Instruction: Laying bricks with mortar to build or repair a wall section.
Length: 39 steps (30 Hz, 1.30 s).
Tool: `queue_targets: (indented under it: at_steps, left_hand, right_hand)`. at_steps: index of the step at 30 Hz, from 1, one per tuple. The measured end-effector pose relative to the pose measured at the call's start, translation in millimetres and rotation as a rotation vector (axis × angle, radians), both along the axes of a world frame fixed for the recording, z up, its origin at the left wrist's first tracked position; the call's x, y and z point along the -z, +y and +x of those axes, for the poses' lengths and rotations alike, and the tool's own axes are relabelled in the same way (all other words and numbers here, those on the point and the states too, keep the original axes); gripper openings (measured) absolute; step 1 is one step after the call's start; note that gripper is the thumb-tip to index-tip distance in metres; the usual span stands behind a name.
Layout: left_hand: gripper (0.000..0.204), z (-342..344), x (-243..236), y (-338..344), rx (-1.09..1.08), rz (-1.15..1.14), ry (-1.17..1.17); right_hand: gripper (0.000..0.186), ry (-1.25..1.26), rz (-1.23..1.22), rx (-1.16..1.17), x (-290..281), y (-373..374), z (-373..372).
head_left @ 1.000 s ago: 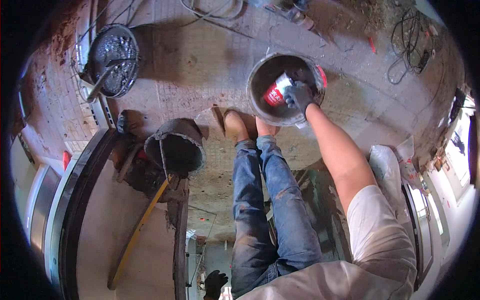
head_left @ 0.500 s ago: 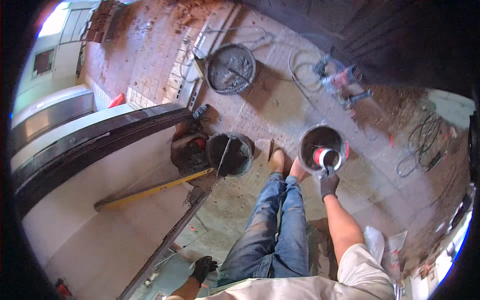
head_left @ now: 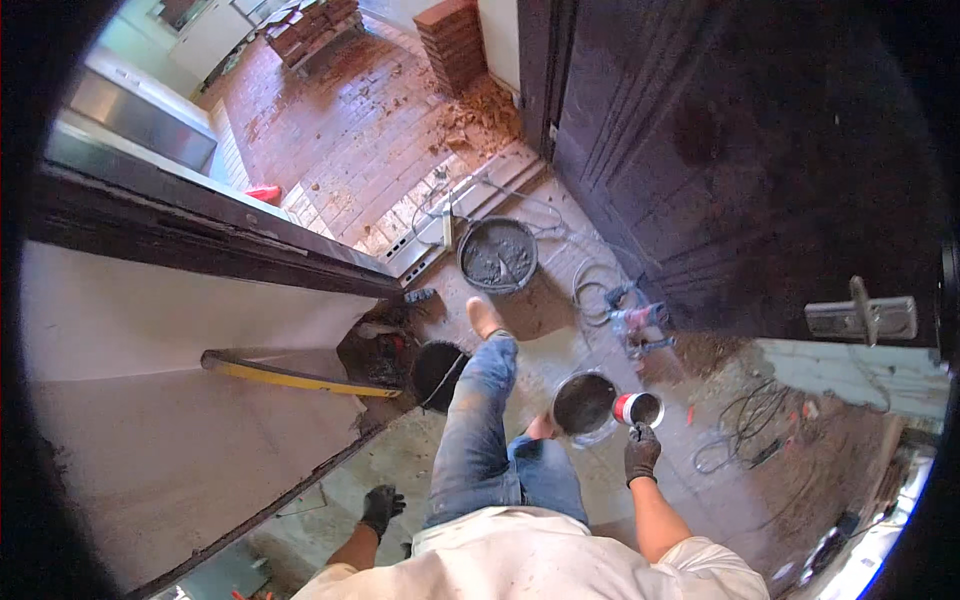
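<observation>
Red-and-white tub, right of centre in the frame, is gripped at its near edge by the gloved right hand, beside a round bucket; whether the two touch, I can't tell. Toward the lower left, the gloved left hand hangs bare of any load, fingers loosely spread.

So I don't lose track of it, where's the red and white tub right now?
In the head view, the tub is right of centre, in your right hand, beside the rightmost bucket and below the power tool in the picture.
</observation>
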State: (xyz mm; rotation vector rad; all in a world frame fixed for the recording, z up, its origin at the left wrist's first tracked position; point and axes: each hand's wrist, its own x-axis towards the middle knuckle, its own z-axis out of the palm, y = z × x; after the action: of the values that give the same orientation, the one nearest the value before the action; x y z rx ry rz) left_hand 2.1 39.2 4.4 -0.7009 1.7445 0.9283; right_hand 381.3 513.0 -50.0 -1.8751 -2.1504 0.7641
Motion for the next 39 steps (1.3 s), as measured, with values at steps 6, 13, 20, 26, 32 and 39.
queue_targets:
  at_steps: [6,13,20,26,32,39]
  left_hand:
    - [0.033,-94,25,48,-0.188,0.076,0.003]
    - [0.025,-277,-10,194,0.426,0.119,0.284]
    - [0.036,-429,-118,378,0.419,0.351,0.664]
    - [0.028,-501,-96,430,0.278,0.347,0.803]
    - [0.026,-566,-15,469,-0.302,0.448,0.332]
    - [0.028,-781,53,603,-0.366,0.442,0.131]
  right_hand:
    - [0.018,-0.030,0.180,-0.099,-58,68,-80]
    - [0.019,-0.125,0.126,-0.084,-129,183,-236]
    - [0.018,-0.037,0.222,-0.219,-161,287,-400]
    - [0.021,0.083,0.164,-0.360,-185,366,-567]
    - [0.020,-0.014,0.210,-0.572,-159,452,-733]
    - [0.017,-0.118,0.351,-0.699,-96,545,-916]
